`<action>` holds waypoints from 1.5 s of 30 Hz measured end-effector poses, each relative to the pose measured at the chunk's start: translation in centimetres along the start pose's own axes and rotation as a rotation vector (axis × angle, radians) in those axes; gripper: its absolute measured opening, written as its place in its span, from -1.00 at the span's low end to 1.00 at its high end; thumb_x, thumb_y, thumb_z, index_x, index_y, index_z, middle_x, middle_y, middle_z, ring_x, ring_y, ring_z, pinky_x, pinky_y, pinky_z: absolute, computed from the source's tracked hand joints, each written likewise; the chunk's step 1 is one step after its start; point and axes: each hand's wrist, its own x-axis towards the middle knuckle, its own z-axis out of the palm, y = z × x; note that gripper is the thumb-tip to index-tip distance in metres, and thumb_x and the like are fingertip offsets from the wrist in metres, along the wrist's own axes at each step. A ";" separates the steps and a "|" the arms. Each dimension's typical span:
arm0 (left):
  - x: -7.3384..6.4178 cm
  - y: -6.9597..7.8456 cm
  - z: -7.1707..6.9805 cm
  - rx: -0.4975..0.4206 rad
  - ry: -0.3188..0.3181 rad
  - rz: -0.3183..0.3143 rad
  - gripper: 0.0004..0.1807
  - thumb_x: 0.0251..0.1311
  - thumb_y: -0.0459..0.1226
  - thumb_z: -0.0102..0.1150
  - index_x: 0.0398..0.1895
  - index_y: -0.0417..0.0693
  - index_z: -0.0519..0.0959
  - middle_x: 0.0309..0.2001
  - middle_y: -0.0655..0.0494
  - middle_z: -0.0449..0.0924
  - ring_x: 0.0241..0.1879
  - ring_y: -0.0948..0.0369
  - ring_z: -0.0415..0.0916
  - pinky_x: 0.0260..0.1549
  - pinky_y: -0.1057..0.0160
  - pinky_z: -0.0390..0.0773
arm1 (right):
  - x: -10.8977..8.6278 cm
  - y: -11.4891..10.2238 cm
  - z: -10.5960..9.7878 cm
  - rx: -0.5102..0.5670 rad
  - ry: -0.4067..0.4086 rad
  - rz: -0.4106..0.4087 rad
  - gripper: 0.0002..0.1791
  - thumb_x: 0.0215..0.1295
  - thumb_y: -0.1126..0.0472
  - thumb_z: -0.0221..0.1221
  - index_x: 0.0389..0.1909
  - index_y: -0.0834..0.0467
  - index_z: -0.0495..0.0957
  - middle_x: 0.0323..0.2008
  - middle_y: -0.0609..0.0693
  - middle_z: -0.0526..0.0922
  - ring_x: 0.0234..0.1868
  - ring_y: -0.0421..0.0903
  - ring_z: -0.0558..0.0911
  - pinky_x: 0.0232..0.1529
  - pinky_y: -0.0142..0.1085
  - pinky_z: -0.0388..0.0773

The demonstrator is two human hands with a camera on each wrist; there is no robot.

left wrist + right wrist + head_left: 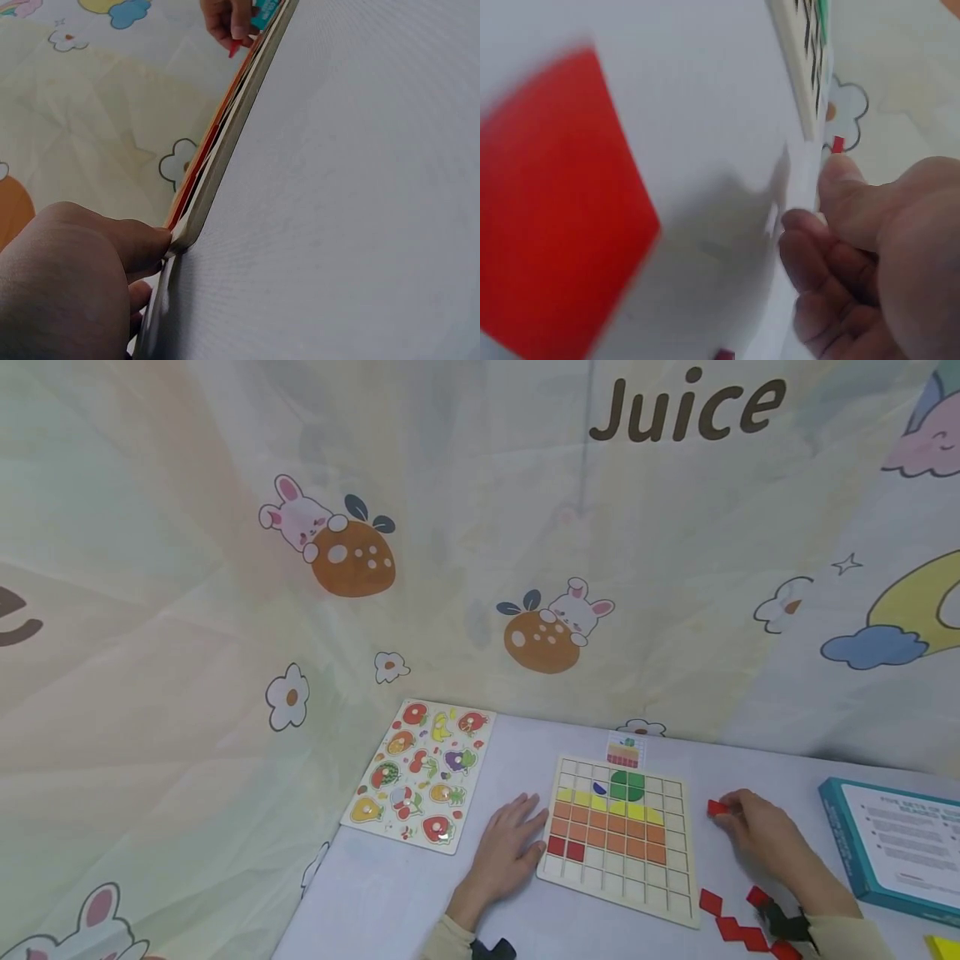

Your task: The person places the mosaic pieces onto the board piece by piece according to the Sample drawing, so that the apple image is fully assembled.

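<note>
Our right hand [765, 839] pinches a red tile [717, 807] beside the board [633, 891]; our left hand [506, 845], fingers relaxed, merely touches its edge, so a bump could jog our laid tiles [597, 820]

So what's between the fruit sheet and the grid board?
The left hand, touching the grid board, and white tabletop, as the head view shows.

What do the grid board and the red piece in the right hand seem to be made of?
Grid board: probably wood, matt; its pale edge shows no gloss. Red piece in the right hand: smooth painted wood or plastic, unclear which; it looks thin, flat and evenly coloured.
</note>
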 end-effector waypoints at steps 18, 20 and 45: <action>0.0 -0.3 0.2 0.001 0.000 0.006 -0.46 0.49 -0.09 0.13 0.49 0.07 0.52 0.60 0.07 0.35 0.63 0.04 0.21 0.58 -0.11 0.30 | -5.7 -9.8 4.1 0.045 0.035 -0.112 -0.55 0.38 0.09 0.41 0.16 0.25 0.62 -0.33 -0.11 0.58 -0.31 -0.17 0.48 -0.39 -0.42 0.51; 0.0 -0.2 0.2 -0.002 0.001 0.006 -0.46 0.49 -0.09 0.13 0.48 0.07 0.52 0.60 0.07 0.35 0.63 0.04 0.21 0.58 -0.11 0.30 | -5.9 -10.7 4.7 0.050 0.025 -0.111 -0.55 0.35 0.06 0.44 0.14 0.21 0.64 -0.37 -0.13 0.54 -0.32 -0.19 0.46 -0.41 -0.45 0.47; 0.1 -0.2 0.2 0.016 0.003 0.020 -0.46 0.47 -0.11 0.14 0.48 0.04 0.52 0.60 0.06 0.36 0.62 0.03 0.24 0.57 -0.10 0.31 | -5.5 -14.8 8.6 0.089 -0.007 -0.096 -0.61 0.15 0.02 0.58 -0.03 0.00 0.75 -0.47 -0.26 0.53 -0.40 -0.25 0.44 -0.45 -0.48 0.43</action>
